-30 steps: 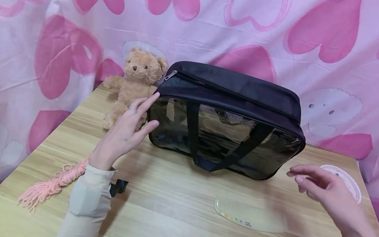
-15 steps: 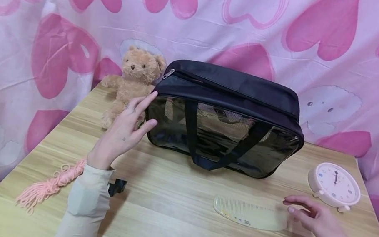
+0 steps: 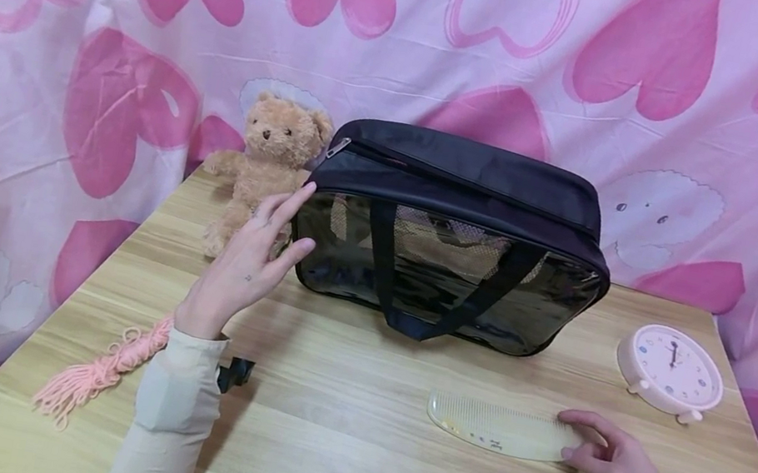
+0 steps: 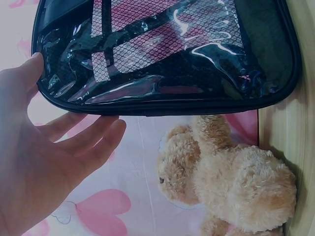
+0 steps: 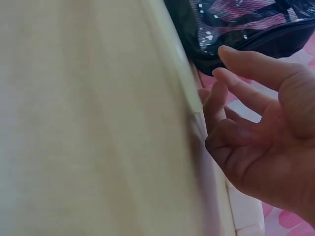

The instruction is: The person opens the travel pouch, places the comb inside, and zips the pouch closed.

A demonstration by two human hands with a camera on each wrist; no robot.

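A black bag (image 3: 480, 178) with see-through panels and a hanging strap handle stands at the back of the table. My left hand (image 3: 240, 267) rests at its left edge, fingers extended; in the left wrist view the thumb touches one side and fingertips reach the bag's border. A pale translucent comb (image 3: 497, 428) lies flat in front of the bag. My right hand (image 3: 616, 464) is at the comb's right end, thumb and forefinger spread apart over it. In the right wrist view the right-hand fingers (image 5: 246, 96) are bent loosely, not closed on the comb.
A brown teddy bear (image 3: 277, 142) sits left of the bag. Pink yarn (image 3: 104, 370) lies at the table's left side. A pink alarm clock (image 3: 671, 368) lies on its back at the right. A heart-patterned curtain (image 3: 416, 23) hangs behind the table (image 3: 325, 455).
My right hand has moved down and toward me from in front of the clock to the comb's right end, uncovering the clock. The left hand stays at the bag.
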